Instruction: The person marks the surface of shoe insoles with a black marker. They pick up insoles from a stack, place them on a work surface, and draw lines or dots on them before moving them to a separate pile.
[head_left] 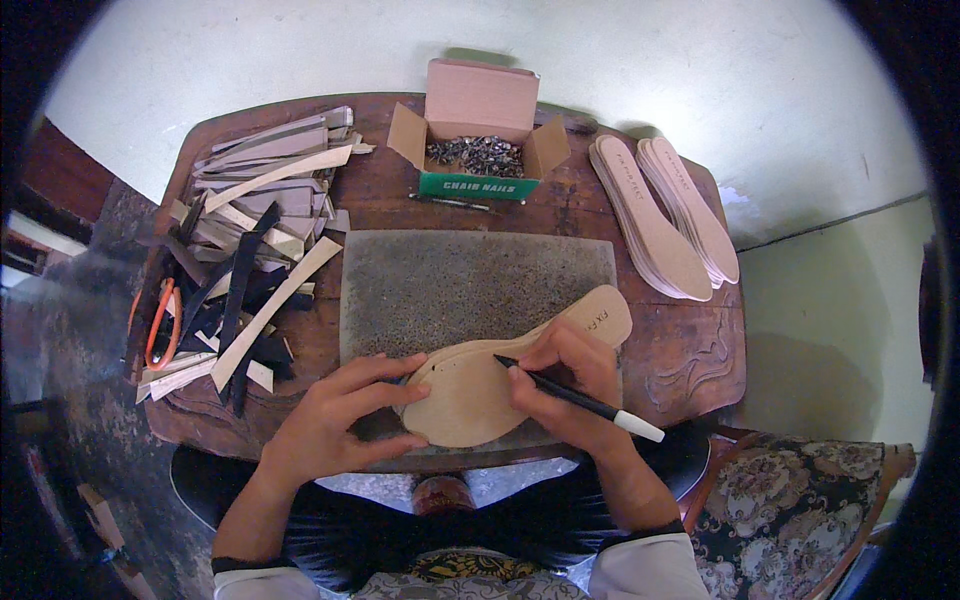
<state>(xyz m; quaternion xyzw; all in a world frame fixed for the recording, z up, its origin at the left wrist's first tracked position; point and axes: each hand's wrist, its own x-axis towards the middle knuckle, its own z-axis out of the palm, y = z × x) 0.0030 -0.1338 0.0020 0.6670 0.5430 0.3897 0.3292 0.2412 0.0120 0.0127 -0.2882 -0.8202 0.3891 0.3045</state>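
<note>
Head view: left hand (335, 425) presses flat a thin, light, bendable tan board insole (490, 385); right hand (565, 385), alongside, pinches a black pen (580, 400).

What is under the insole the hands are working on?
The tan insole lies on a grey speckled slab on the wooden table. A second tan edge shows along its upper rim, likely another piece beneath. The left hand and right hand cover the rest.
</note>
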